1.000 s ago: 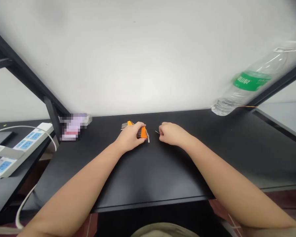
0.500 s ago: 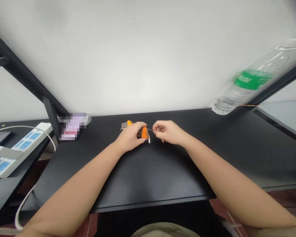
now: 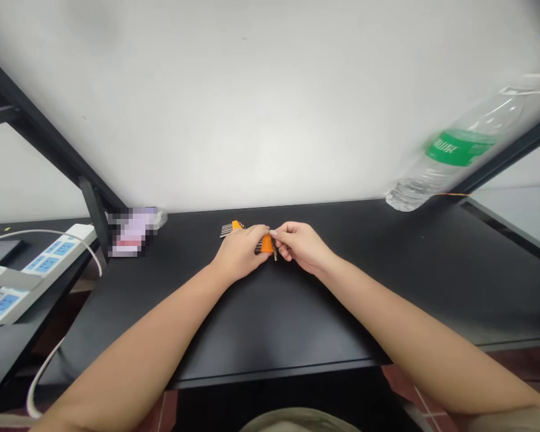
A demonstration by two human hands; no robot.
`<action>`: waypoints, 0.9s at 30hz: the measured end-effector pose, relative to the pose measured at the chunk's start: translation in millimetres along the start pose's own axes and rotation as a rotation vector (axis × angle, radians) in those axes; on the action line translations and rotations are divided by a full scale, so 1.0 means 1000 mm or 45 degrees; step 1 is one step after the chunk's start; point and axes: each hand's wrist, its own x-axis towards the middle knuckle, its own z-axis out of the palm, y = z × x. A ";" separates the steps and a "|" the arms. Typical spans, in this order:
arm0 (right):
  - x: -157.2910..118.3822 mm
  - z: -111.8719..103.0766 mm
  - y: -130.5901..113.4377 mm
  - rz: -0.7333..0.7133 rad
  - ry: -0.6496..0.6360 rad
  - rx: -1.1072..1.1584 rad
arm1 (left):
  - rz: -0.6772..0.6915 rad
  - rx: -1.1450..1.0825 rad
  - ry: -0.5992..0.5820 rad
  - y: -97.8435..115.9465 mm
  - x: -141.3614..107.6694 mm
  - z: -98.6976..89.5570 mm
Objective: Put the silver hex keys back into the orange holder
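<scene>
An orange hex key holder [image 3: 267, 244] lies on the black table, with several thin metal hex keys [image 3: 227, 228] sticking out at its left end. My left hand [image 3: 242, 249] is closed around the middle of the holder and hides much of it. At the holder's right end, my right hand [image 3: 299, 243] pinches a thin hex key between thumb and forefinger, close against the orange end. Most of that key is hidden by the fingers. A short bent metal end [image 3: 275, 254] shows just below, beside the holder.
A large clear bottle with a green label [image 3: 461, 147] stands at the back right by the wall. On the left are a blurred pinkish package [image 3: 134, 231], a white power strip [image 3: 40, 270] and a white cable [image 3: 40, 375]. Black metal frame bars [image 3: 49, 132] rise at both sides.
My right hand has moved left, up against the holder's right end. The thin key that showed between hand and holder is now mostly hidden. My left hand keeps its grip.
</scene>
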 end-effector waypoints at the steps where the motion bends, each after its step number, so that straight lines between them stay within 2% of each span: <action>1: -0.002 0.003 0.001 -0.005 0.007 0.001 | -0.023 0.001 0.010 0.000 0.000 0.000; 5: -0.009 0.007 0.000 -0.028 -0.014 -0.210 | -0.096 -0.024 0.019 -0.004 -0.001 0.002; 9: -0.008 0.007 0.005 -0.242 0.048 -0.648 | -0.128 -0.080 0.001 -0.004 0.000 0.003; 14: 0.001 0.004 0.015 -0.263 -0.027 -0.803 | -0.030 -0.061 -0.059 0.002 0.001 -0.003; 17: 0.010 -0.009 0.016 -0.302 0.011 -0.933 | 0.030 0.001 0.028 -0.001 0.002 -0.010; 19: 0.018 -0.026 0.013 -0.293 0.088 -1.021 | -0.057 0.047 0.143 -0.010 0.002 -0.013; 21: 0.026 -0.046 0.010 -0.208 0.141 -1.082 | -0.237 0.112 0.218 -0.025 0.004 -0.015; 24: 0.034 -0.071 0.005 -0.107 0.202 -1.186 | -0.495 0.189 0.194 -0.051 0.005 -0.013; 27: 0.035 -0.080 0.001 -0.249 0.372 -1.357 | -0.610 0.181 0.110 -0.070 0.006 -0.008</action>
